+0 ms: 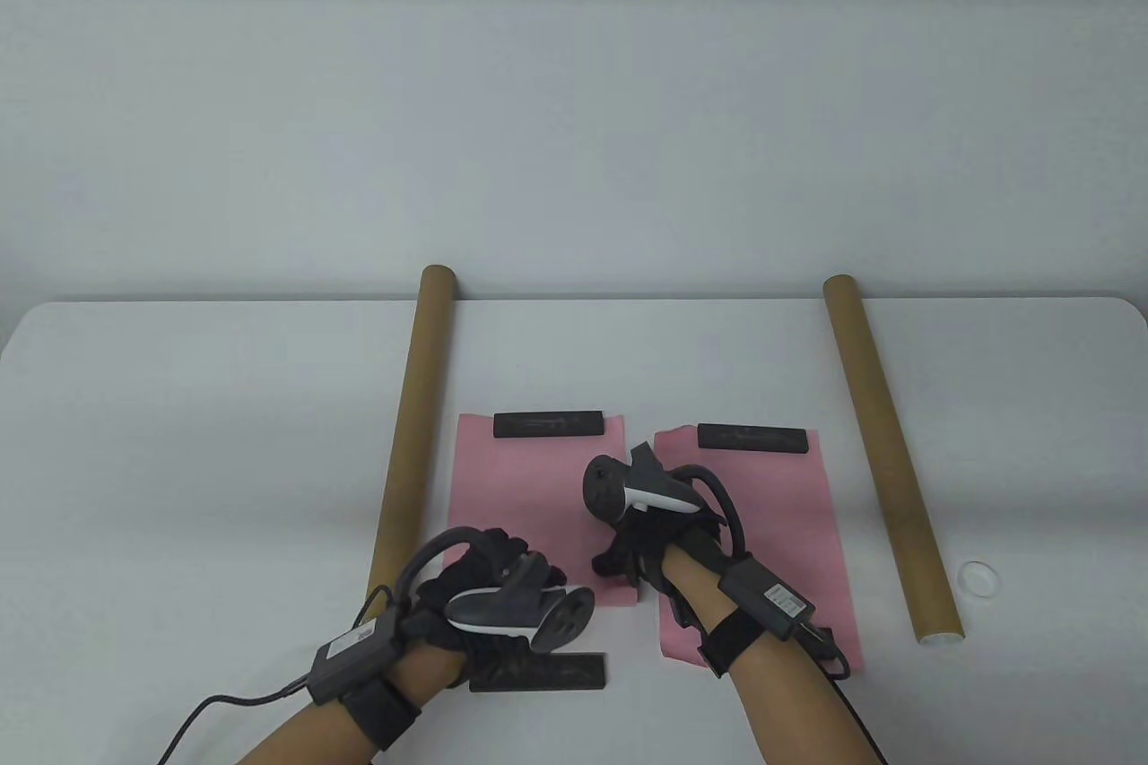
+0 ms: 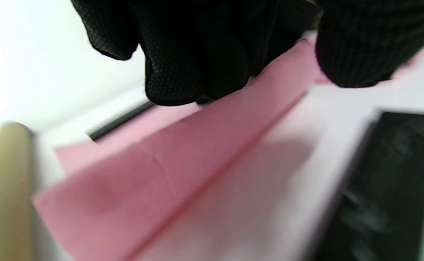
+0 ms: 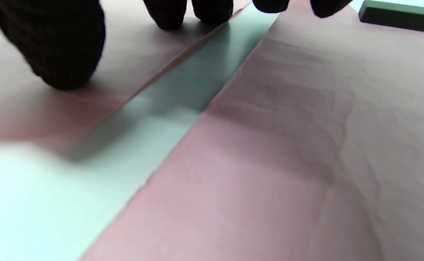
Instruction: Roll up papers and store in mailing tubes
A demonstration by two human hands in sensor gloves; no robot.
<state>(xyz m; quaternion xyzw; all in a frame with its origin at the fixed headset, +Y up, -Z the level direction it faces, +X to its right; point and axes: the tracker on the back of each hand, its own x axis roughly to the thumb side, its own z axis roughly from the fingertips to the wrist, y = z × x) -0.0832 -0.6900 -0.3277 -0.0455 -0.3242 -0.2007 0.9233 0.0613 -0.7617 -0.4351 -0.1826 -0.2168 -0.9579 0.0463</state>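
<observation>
Two pink papers lie side by side on the white table, the left paper (image 1: 529, 487) and the right paper (image 1: 771, 523). A brown mailing tube (image 1: 408, 442) lies left of them and another tube (image 1: 888, 460) lies to the right. My left hand (image 1: 502, 559) is at the left paper's near left corner. In the left wrist view its thumb and fingers (image 2: 197, 54) pinch the paper's lifted near edge (image 2: 161, 174). My right hand (image 1: 621, 566) rests on the left paper's near right corner. Its fingertips (image 3: 63, 47) touch the paper (image 3: 34, 108) beside the gap to the right paper (image 3: 306, 163).
A black weight bar (image 1: 549, 425) holds the left paper's far edge and another bar (image 1: 753, 439) holds the right paper's. A third bar (image 1: 538, 673) lies loose on the table under my left wrist. A white tube cap (image 1: 979, 578) lies right of the right tube.
</observation>
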